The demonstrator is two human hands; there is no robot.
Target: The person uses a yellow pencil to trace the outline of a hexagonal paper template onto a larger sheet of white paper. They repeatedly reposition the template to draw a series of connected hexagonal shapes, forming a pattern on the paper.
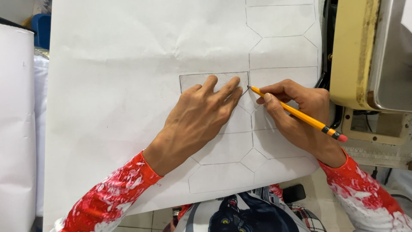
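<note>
In the head view, the left hand (201,114) lay flat at frame centre, fingers spread, pressing a grey template (214,80) onto the white paper sheet (120,86). The right hand (300,116), right of centre, pinched a yellow pencil (296,112), its tip touching the template's right corner.

Both arms wear long, close-fitting sleeves, red with irregular white splashes like spattered paint. The left sleeve (109,195) shows at 7 o'clock and ends at the wrist; the right sleeve (369,189) shows at 4 o'clock and also ends at the wrist. Both hands are bare. At 6 o'clock the shirt (240,215) carries a dark panther head print with yellow eyes and an open red mouth.
</note>
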